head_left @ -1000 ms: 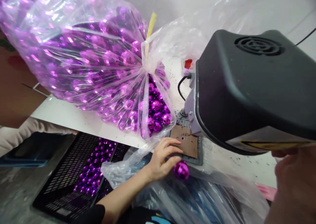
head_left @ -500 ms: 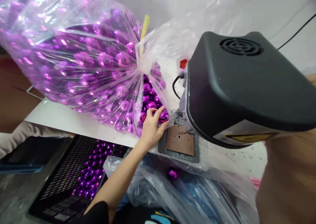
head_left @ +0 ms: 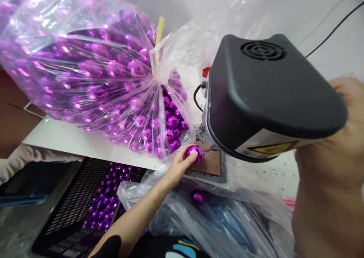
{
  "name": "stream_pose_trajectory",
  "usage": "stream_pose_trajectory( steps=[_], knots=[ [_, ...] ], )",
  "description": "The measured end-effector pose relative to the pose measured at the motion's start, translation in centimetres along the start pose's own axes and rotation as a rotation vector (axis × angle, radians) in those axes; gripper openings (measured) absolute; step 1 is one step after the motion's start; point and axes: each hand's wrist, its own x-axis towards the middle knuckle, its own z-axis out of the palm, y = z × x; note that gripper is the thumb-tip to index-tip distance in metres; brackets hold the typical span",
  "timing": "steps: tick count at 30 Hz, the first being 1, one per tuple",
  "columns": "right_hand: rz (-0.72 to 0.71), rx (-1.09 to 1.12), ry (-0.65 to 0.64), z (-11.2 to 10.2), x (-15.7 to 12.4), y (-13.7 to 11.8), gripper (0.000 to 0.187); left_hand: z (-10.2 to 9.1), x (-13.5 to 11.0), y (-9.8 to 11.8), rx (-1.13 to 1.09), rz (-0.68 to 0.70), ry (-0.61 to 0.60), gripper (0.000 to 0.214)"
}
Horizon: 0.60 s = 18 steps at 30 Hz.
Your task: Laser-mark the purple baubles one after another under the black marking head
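Note:
My left hand point(head_left: 182, 162) pinches a shiny purple faceted ball point(head_left: 195, 154) between thumb and fingers. It holds the ball over the near left part of a brown square pad point(head_left: 209, 167) on a dark grey base. Left of that hand, more purple balls point(head_left: 173, 123) show in the gap of a big clear plastic bag point(head_left: 93, 76), gathered with a yellow tie point(head_left: 159, 32). My right hand point(head_left: 348, 106) is raised at the right edge, curled behind the black machine housing point(head_left: 273, 95); the housing hides its fingers and what they grip.
A black mesh crate point(head_left: 65, 205) with small purple balls stands below the white table point(head_left: 71, 132). Loose clear plastic point(head_left: 227, 216) hangs at the table's front, with one purple ball point(head_left: 198, 196) on it. Another person's sleeve point(head_left: 31, 157) reaches in at left.
My left hand has moved from the bag's opening, right and nearer, with a purple ball taken out. My right hand shows more from behind the housing. The view has shifted slightly.

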Motion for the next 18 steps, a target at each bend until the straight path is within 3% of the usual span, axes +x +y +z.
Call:
stream_pose_trajectory(
  steps=[5,13,18],
  knots=[
    [-0.015,0.027,0.012,0.1,0.1,-0.1,0.027,0.3,1.1,-0.9,0.186,0.166,-0.029,0.047],
    [-0.026,0.012,0.001,0.3,-0.1,-0.3,0.032,0.9,1.5,-2.1,0.768,0.519,-0.067,0.045],
    [-0.045,-0.018,0.003,0.2,-0.2,-0.3,0.027,1.9,1.0,-2.6,0.886,0.558,0.003,0.047]
  ],
)
